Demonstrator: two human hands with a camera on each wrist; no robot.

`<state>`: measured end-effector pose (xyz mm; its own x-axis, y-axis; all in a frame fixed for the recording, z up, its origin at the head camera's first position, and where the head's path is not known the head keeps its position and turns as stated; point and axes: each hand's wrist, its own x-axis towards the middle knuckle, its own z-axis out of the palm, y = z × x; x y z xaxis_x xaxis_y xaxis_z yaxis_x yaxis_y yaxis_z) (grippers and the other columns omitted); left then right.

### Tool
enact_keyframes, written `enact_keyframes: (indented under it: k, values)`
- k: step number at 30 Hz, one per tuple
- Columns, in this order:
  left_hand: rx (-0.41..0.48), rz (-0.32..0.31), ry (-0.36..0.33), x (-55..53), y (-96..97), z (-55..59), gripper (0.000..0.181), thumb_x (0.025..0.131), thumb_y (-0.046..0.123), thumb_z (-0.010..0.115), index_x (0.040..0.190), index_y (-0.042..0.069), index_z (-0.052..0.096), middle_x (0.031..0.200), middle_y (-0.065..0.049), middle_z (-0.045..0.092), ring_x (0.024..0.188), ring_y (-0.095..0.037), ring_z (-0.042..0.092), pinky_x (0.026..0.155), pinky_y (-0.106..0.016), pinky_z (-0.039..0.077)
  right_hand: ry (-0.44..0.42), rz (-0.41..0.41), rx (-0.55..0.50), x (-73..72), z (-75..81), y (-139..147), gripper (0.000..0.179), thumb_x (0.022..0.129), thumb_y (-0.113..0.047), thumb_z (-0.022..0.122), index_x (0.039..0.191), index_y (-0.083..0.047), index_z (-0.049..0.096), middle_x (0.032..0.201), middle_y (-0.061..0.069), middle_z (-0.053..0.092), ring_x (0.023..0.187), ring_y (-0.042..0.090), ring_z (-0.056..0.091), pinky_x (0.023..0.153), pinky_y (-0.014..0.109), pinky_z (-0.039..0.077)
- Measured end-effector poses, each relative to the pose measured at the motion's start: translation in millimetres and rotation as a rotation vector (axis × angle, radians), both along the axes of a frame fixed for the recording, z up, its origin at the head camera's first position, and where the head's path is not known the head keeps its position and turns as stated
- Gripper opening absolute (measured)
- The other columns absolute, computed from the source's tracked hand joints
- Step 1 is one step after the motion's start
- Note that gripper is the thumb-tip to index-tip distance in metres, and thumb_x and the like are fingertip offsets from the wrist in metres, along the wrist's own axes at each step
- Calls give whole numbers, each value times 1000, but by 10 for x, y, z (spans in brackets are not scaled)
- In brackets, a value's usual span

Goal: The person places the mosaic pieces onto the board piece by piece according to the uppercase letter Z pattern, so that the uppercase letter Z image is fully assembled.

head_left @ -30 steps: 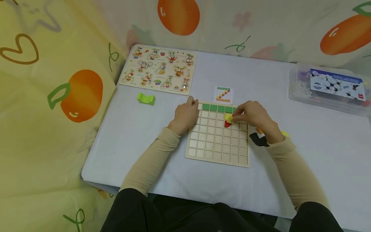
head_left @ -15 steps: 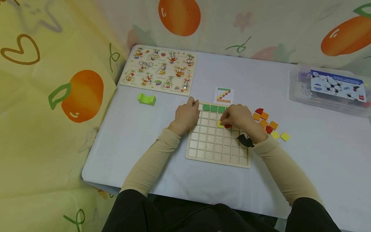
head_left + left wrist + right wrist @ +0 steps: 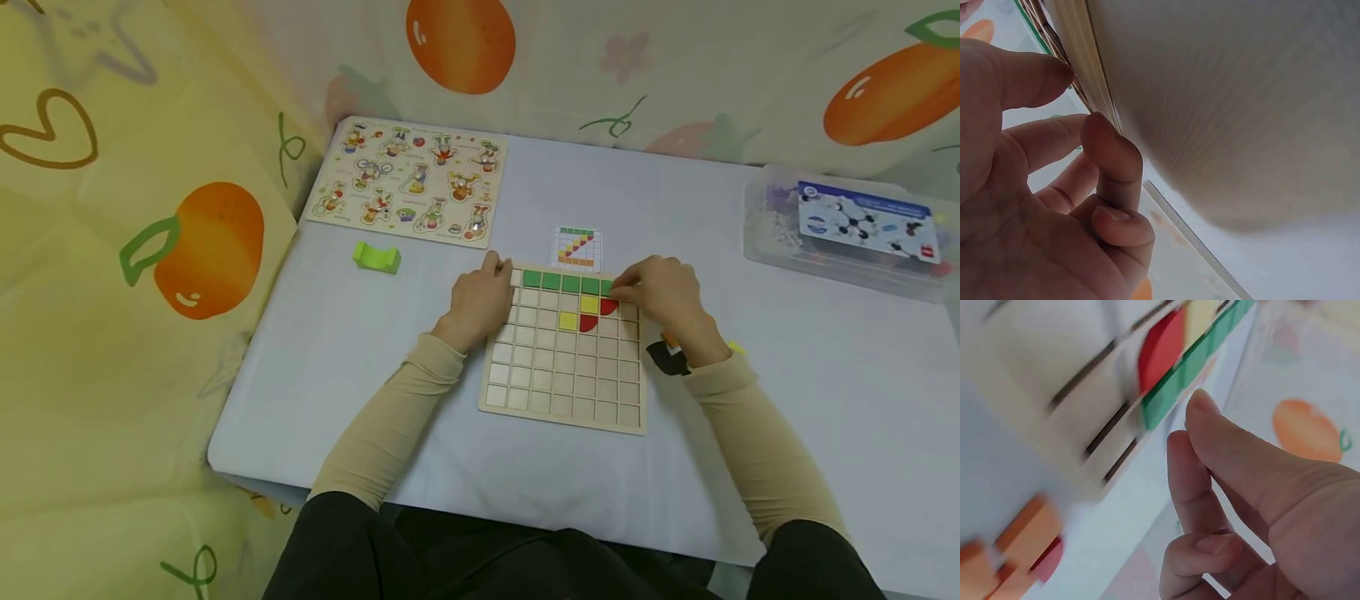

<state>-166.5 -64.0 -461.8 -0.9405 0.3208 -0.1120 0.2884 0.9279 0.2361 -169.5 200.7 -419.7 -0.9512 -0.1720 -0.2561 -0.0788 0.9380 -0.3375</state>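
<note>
A wooden grid board (image 3: pixel 562 367) lies on the table, with a row of green tiles (image 3: pixel 551 281) along its far edge. Below that row sit two yellow tiles (image 3: pixel 568 321) and two red quarter-round tiles (image 3: pixel 588 323). My left hand (image 3: pixel 482 300) holds the board's left edge between thumb and fingers; the left wrist view shows this edge at the fingertips. My right hand (image 3: pixel 663 296) hovers at the board's far right corner, close to the last green tile. In the right wrist view its thumb and forefinger (image 3: pixel 1179 450) are close together, with no tile visible between them.
A small pattern card (image 3: pixel 576 248) lies beyond the board. Farther back are a picture puzzle (image 3: pixel 408 182) and a clear plastic box (image 3: pixel 847 233). A light green block (image 3: pixel 377 257) sits at left. Loose orange tiles (image 3: pixel 1029 531) lie right of the board, mostly hidden by my right arm.
The yellow tile from my right hand now lies in a cell left of the lower red piece. That hand then moved right and away from me. My left hand stayed put.
</note>
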Motion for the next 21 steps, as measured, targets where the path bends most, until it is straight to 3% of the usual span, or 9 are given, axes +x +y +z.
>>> enact_keyframes:
  k: [5,13,21]
  values:
    - [0,1,-7,-4,-14,-9,52,108,23,53,153,-1,46,140,-15,55,84,-33,72,76,-45,60,-21,-74,59,-28,-9,217,30,98,-29,69,116,-7,78,126,26,71,110,51,62,92,59,43]
    - [-1,3,-12,-3,-16,-11,52,108,24,53,154,-1,45,140,-16,54,81,-31,72,74,-44,60,-39,-98,164,-153,-45,531,29,100,-24,66,124,-9,75,130,27,68,109,53,60,93,64,40]
    - [-4,-12,-15,1,-18,-5,52,109,24,52,154,-1,44,141,-16,54,75,-27,69,71,-41,59,-92,-77,227,-198,-50,571,29,100,-22,66,125,-10,74,123,27,71,108,50,62,95,65,41]
